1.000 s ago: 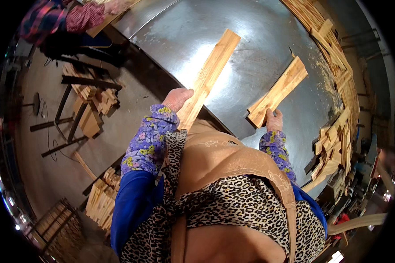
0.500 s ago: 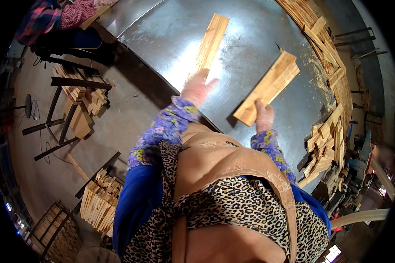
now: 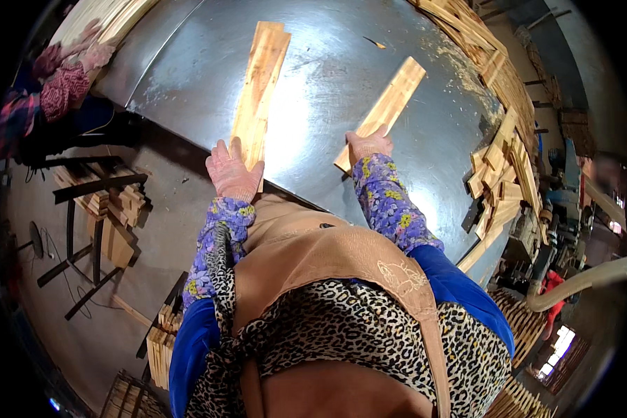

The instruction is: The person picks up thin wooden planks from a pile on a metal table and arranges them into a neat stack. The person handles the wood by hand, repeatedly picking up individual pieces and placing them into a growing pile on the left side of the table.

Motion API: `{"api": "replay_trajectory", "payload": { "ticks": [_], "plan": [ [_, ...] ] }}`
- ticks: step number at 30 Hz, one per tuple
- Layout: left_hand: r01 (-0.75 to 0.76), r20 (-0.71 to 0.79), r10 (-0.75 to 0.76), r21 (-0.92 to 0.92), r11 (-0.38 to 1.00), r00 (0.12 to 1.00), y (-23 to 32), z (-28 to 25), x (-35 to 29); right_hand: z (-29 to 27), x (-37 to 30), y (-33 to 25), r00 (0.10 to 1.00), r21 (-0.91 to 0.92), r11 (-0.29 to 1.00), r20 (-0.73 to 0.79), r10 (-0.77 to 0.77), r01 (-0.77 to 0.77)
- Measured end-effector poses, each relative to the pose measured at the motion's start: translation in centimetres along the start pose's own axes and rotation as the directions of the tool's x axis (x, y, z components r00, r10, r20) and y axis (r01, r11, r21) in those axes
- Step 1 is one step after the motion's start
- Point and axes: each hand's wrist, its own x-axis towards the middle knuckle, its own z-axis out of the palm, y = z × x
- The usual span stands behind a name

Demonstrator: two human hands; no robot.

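Observation:
Two pale wooden boards (image 3: 261,87) lie side by side, partly overlapping, on the grey metal table. My left hand (image 3: 235,173) is at their near end, fingers stretched out and apart, touching the wood. To the right, a single wooden board (image 3: 390,101) slants away from me. My right hand (image 3: 370,145) is closed around its near part, the thumb on the left and fingers on the right; the board's near tip sticks out beneath the hand.
The metal table (image 3: 188,87) has sawdust along its far right side. Piled wood strips (image 3: 498,171) lie at the right edge. Another person's gloved hands (image 3: 73,70) are beside long boards at upper left. A black metal stand (image 3: 83,230) and wood stacks are on the floor.
Two boards are now at my left hand, where one was; my right hand has one instead of an overlapping pair. The left hand has come back to the boards' near end. The view has shifted.

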Motion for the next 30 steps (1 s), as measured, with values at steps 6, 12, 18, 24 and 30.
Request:
{"api": "replay_trajectory", "payload": {
  "ticks": [6,12,18,24,30],
  "plan": [
    [-0.091,-0.270,0.030,-0.217,0.972,0.962,-2.9,-1.3,-3.4,-3.7,-1.8,1.5,0.946,0.265,0.908,-0.059,-0.319,0.323],
    [-0.403,-0.297,0.424,0.131,0.906,0.856,-3.1,-15.9,0.0,-11.3,-5.5,-3.1,-0.002,-0.022,-0.007,0.207,-0.978,1.000],
    [0.098,0.528,0.028,-0.209,0.973,0.849,-7.8,-15.7,-0.2,-8.3,-5.6,-11.0,-0.260,-0.269,-0.222,-0.114,-0.959,0.937],
    [0.625,0.558,-0.311,-0.757,0.190,0.770,-13.6,-6.1,-8.2,-1.8,-6.0,-11.8,0.369,0.195,0.390,0.135,-0.919,0.900],
    [0.537,0.493,-0.441,-0.843,-0.027,0.750,-14.7,-2.4,-10.5,4.4,-7.3,-10.0,0.462,0.206,0.454,0.008,-0.887,0.867]
  ]
}}
